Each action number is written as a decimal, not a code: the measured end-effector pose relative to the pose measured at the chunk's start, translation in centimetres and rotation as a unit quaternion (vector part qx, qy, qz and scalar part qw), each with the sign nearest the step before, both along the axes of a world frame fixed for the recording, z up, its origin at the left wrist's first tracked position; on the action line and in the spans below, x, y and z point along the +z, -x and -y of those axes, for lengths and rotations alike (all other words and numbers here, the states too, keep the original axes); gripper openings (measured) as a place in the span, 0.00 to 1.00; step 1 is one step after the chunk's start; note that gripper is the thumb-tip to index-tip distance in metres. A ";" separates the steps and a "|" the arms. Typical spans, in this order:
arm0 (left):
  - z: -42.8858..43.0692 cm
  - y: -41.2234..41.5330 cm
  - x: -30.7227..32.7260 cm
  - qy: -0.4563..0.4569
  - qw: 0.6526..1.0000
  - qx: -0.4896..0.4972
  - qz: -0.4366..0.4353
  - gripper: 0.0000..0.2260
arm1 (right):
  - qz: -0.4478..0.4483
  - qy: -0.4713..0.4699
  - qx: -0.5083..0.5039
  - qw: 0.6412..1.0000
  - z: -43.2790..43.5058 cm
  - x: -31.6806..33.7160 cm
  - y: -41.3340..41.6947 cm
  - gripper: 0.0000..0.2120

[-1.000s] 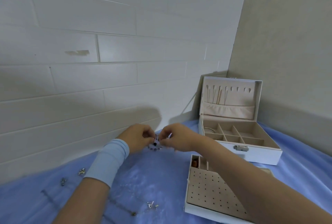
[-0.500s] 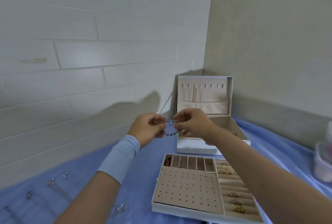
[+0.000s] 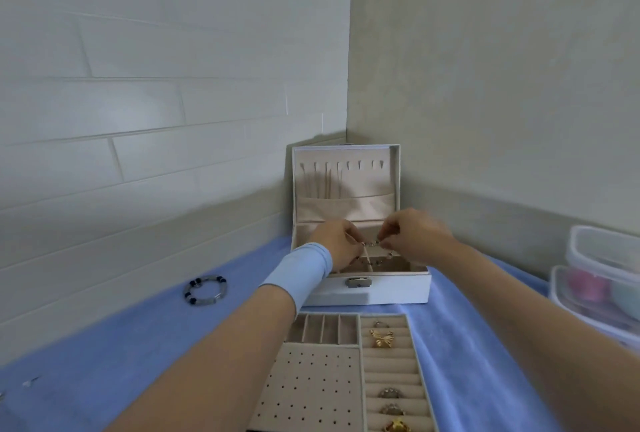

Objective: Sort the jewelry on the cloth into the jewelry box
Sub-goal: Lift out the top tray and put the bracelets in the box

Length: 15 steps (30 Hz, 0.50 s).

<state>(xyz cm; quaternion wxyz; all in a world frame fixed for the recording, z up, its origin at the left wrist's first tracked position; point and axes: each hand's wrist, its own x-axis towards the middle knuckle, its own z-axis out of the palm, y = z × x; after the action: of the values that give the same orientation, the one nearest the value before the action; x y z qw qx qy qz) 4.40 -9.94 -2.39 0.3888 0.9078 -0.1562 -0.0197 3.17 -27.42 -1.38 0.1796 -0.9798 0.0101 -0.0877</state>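
Observation:
The white jewelry box (image 3: 391, 288) stands open in the wall corner, its lid upright with thin chains hanging inside. Over its compartments my left hand (image 3: 337, 246) and my right hand (image 3: 414, 232) pinch the two ends of a small beaded bracelet (image 3: 375, 251), which sags between them. The box's removable tray (image 3: 311, 393) lies in front on the blue cloth (image 3: 138, 338), with several rings (image 3: 389, 393) in its ring rolls. A dark-beaded bracelet (image 3: 206, 289) lies on the cloth to the left.
Clear plastic containers (image 3: 602, 279) with pink and teal contents are stacked at the right edge. Small silver pieces (image 3: 31, 381) lie on the cloth at the far left. Walls close in behind and to the right of the box.
Both hands have carried the beaded bracelet from above the cloth to over the open box. The view has swung right, bringing the tray, containers and dark bracelet into sight.

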 end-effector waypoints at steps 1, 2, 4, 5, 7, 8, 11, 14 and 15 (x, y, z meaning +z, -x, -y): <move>0.6 -0.2 -0.2 -0.018 1.000 -0.008 -0.001 0.07 | -0.016 0.033 0.001 0.999 0.4 -0.2 0.1 0.03; 1.1 -0.3 -0.4 -0.034 0.999 -0.018 -0.004 0.07 | -0.024 0.063 0.003 0.998 0.7 -0.3 0.2 0.04; 2.0 -0.4 -0.8 -0.067 0.997 -0.034 -0.012 0.08 | -0.030 0.117 0.003 0.993 1.2 -0.8 0.1 0.08; 2.3 -0.5 -1.0 -0.084 0.996 -0.041 -0.014 0.09 | -0.032 0.142 0.003 0.989 1.4 -1.0 0.1 0.09; 2.7 -0.5 -1.3 -0.111 0.992 -0.054 -0.021 0.10 | -0.039 0.182 0.011 0.983 1.6 -1.4 0.0 0.10; 2.9 -0.4 -1.3 -0.121 0.990 -0.062 -0.027 0.10 | -0.042 0.192 0.018 0.980 1.7 -1.5 -0.1 0.09; 2.9 0.1 -1.1 -0.150 0.985 -0.078 -0.033 0.11 | -0.036 0.195 0.028 0.980 1.6 -1.7 -0.2 0.07; 2.3 0.3 -0.7 -0.177 0.981 -0.077 -0.024 0.14 | -0.026 0.181 0.027 0.983 1.0 -1.4 -0.2 0.09; 1.9 0.3 -0.6 -0.176 0.981 -0.075 -0.020 0.15 | -0.025 0.171 0.031 0.984 0.6 -1.1 -0.1 0.10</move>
<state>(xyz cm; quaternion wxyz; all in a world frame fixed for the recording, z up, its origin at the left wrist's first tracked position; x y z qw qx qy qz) 4.07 -11.79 -3.00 0.2232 0.9473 -0.2099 -0.0935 3.29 -28.04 -2.50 0.0115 -0.9978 -0.0314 -0.0577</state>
